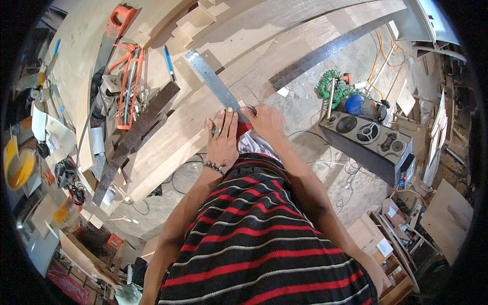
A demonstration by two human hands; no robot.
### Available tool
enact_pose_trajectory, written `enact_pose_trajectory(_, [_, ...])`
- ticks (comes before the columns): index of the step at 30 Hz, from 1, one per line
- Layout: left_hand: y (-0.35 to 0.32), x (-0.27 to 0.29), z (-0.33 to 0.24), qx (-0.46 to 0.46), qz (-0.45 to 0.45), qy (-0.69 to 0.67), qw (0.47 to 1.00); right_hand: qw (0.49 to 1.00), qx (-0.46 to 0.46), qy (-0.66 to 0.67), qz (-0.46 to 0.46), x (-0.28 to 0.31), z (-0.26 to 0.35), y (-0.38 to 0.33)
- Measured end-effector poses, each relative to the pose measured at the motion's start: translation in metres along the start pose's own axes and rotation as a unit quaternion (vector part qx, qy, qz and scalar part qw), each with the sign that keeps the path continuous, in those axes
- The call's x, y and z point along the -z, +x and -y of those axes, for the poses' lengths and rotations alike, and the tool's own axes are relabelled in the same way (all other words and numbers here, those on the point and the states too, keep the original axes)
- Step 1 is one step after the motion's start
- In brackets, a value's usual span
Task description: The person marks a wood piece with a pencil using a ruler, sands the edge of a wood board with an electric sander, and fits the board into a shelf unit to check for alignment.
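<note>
A long metal ruler (208, 79) lies slanted across a pale wooden board (284, 46) on the workbench. My left hand (221, 137), with a ring and a beaded bracelet, presses flat on the ruler's near end, fingers spread. My right hand (264, 121) sits right beside it at the board's near edge, fingers curled on something small and dark at the ruler's end; what it is cannot be told. My striped red and black shirt (254, 229) fills the lower middle.
An orange caulking gun (129, 84), an orange-handled saw (119, 23) and a blue pen (169, 62) lie on the bench's left side. A dark strip (134, 137) crosses the boards. On the floor to the right are a speaker box (368, 140), a green coiled hose (330, 86) and stacked panels.
</note>
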State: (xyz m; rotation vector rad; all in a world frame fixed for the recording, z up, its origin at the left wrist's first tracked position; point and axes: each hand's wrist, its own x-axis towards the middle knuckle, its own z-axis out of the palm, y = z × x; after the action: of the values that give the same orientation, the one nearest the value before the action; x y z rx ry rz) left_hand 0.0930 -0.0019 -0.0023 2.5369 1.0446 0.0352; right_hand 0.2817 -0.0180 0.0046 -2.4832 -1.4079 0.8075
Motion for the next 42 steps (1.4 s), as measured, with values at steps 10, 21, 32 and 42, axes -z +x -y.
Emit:
enact_pose_trajectory(10, [-0.001,-0.007,0.001,0.003,-0.008,-0.012,1.000,0.999,-0.007,-0.038,-0.033,0.002,0.010,-0.007])
enact_pose_trajectory(21, [0.002,0.008,0.001,0.007,0.000,-0.064,0.998,0.991,0.095,0.045,-0.086,0.027,-0.007,0.044])
enact_pose_trajectory(32, [0.002,0.007,0.006,-0.030,-0.047,-0.073,0.996,0.940,0.216,-0.174,-0.198,0.013,0.053,0.143])
enact_pose_trajectory(42, [-0.010,0.003,0.018,-0.049,-0.086,-0.054,0.994,0.984,0.002,0.160,0.075,0.011,0.003,-0.026])
